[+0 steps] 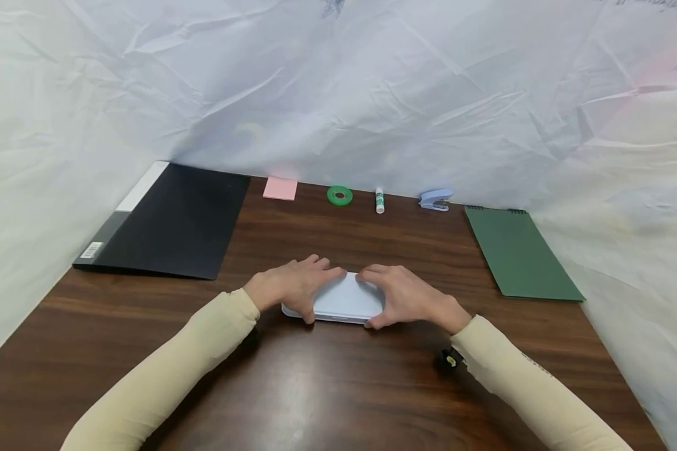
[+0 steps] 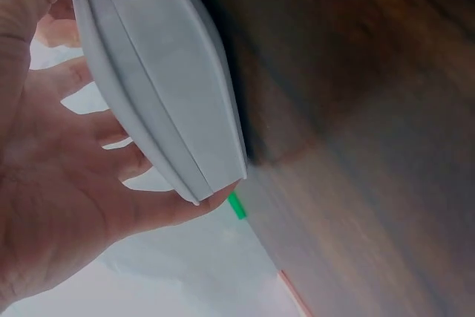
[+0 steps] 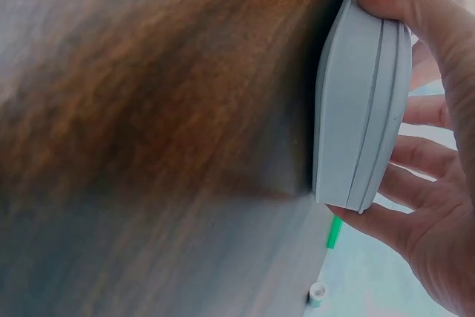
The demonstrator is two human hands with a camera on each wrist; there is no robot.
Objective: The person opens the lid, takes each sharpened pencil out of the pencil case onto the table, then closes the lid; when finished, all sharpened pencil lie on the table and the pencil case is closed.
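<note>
Wrinkled whitish sheeting (image 1: 338,94) walls off the far side plus left and right; faint dark prints at the top, pinkish patch upper right. Tabletop (image 1: 327,401) is dark brown wood grain, slightly glossy, light glare at near centre.

Grey-white case (image 1: 346,297) is mid-table, lying level, long side toward the person. Lid down, seam runs round the side wall. Wrist views show its underside right at the wood; can't tell if it bears fully on it.

Left hand (image 1: 295,287) grips the left end, right hand (image 1: 404,293) the right end. Both: thumb on the near side, index finger at the far edge, case spanned between them, other fingers fanned behind. Cream sleeves on both arms.

Along the back, left to right: black folder (image 1: 175,219) with a white strip on its spine, pink sticky notes (image 1: 280,188), green tape roll (image 1: 340,202), glue stick (image 1: 380,200), pale blue stapler (image 1: 435,199). Green spiral notepad (image 1: 523,254) at far right.
</note>
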